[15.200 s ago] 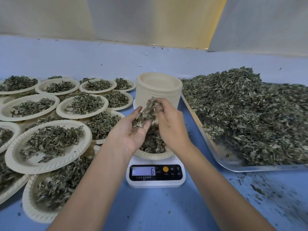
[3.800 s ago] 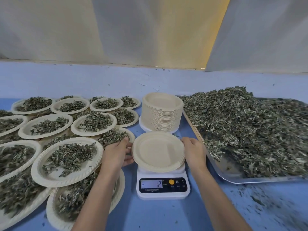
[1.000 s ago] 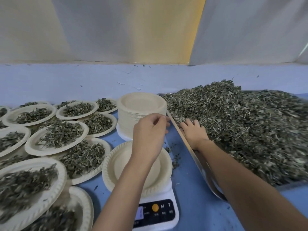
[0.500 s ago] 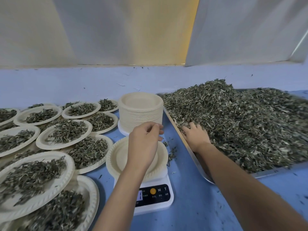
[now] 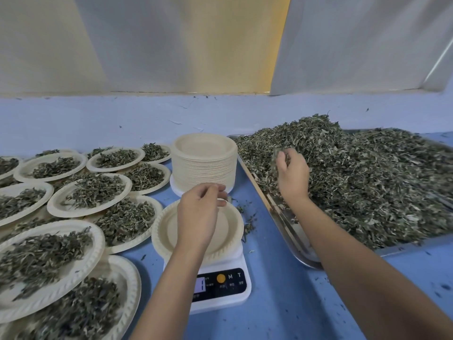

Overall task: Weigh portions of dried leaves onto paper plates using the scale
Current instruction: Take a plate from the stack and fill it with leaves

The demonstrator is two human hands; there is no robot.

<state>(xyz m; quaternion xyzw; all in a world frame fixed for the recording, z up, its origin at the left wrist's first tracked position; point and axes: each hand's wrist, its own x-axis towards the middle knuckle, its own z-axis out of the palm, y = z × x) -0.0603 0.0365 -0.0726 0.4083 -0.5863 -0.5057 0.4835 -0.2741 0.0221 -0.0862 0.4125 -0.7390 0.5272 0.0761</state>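
Leaves (image 5: 362,182) heaped on the tray (image 5: 285,223) look light, brittle and loose, so we cup a clump in our right hand (image 5: 291,177), while our left hand (image 5: 198,212) hangs relaxed, empty, over the plate (image 5: 160,234) on the scale (image 5: 220,299).

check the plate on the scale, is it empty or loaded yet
Empty, as far as shows: the paper plate on the scale is bare around the left hand hovering over it.
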